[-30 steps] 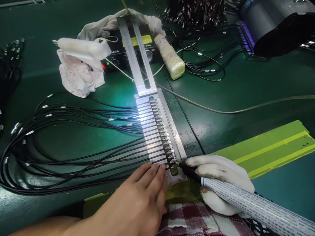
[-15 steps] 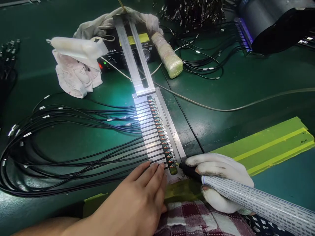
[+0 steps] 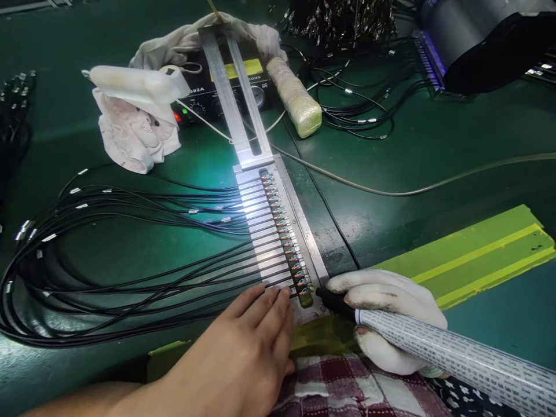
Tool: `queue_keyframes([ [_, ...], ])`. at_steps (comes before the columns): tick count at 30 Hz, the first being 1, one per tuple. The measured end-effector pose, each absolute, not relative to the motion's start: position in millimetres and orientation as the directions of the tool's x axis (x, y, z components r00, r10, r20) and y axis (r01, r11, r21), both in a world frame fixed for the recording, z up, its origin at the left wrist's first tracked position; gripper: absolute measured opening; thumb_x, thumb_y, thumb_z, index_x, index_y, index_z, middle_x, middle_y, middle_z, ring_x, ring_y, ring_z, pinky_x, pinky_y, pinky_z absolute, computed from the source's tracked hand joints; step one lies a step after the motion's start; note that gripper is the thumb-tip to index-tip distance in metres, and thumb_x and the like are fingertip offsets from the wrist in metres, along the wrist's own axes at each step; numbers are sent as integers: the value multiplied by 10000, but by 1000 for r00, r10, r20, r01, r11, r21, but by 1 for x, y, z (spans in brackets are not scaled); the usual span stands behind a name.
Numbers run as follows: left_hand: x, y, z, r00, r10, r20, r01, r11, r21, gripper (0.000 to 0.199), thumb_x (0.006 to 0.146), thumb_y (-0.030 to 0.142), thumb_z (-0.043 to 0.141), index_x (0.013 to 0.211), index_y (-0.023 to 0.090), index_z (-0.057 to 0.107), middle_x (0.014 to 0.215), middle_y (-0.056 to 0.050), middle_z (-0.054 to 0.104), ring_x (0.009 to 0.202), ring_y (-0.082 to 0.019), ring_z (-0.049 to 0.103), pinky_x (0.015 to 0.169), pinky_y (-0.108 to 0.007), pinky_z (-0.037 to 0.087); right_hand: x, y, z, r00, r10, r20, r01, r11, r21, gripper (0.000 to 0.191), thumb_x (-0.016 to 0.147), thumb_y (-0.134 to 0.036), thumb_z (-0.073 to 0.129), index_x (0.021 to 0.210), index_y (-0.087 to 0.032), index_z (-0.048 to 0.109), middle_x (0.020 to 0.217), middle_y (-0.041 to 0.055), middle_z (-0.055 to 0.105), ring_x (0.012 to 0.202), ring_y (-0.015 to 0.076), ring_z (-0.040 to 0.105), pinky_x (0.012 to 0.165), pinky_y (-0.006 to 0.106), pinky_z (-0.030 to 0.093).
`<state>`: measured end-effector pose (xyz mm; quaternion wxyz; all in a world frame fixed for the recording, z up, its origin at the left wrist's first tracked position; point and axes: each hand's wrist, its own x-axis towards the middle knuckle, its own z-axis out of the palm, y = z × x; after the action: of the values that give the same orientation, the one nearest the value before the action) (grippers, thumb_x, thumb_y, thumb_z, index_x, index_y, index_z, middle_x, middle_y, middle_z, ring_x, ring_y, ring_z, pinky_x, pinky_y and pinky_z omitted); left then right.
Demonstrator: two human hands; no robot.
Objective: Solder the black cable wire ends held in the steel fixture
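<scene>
My bare left hand (image 3: pixel 247 341) lies with its fingers stretched out, their tips pressed on the near end of a metal fixture (image 3: pixel 264 255) and the cables there. Black cables (image 3: pixel 174 284) lie side by side across the fixture, and their stripped ends with small connectors (image 3: pixel 285 237) line its slot. Around a glue syringe (image 3: pixel 403 336), wrapped in printed white material, my white-gloved right hand (image 3: pixel 391 307) is closed. Its black nozzle points left, with the tip at the connectors nearest me. My left palm hides some cables.
Behind the fixture stands a black control box (image 3: pixel 204 104) with lit indicators. A metal slotted arm (image 3: pixel 237 98) reaches over it. A wrapped roll (image 3: pixel 295 98) and a white cloth (image 3: pixel 134 127) flank the box. Yellow-green tape (image 3: pixel 482 255) covers the mat at right.
Almost nothing differs. Both hands stay in place, the syringe tip still at the near connectors; the whole view has shifted very slightly.
</scene>
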<state>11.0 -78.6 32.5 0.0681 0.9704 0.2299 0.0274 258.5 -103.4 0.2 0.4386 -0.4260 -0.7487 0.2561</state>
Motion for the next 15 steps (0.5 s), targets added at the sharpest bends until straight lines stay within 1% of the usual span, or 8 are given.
queue_keyframes([
  [6,12,-79,33,891,454,22,446,-882,151,363,939,406,542,1168,145,648,1250,-94,669,1108,-239,638,990,-362,442,256,-101,5,-236,863,447,439,505,-743,222,713,-176,605,933,-192,623,925,92,755,820,210,740,695,290,616],
  [10,11,-79,33,888,459,42,448,-881,155,361,934,405,546,1154,142,658,1241,-95,674,1093,-242,643,980,-364,451,256,-100,6,-243,861,446,441,508,-740,200,714,-173,607,914,-181,622,924,95,755,829,202,739,709,274,612],
  [15,10,-79,33,891,453,34,443,-883,154,355,949,394,517,1158,149,664,1244,-91,674,1102,-236,636,989,-363,455,256,-98,6,-246,868,432,463,497,-734,179,718,-164,596,895,-170,625,925,103,755,834,190,739,729,256,606],
])
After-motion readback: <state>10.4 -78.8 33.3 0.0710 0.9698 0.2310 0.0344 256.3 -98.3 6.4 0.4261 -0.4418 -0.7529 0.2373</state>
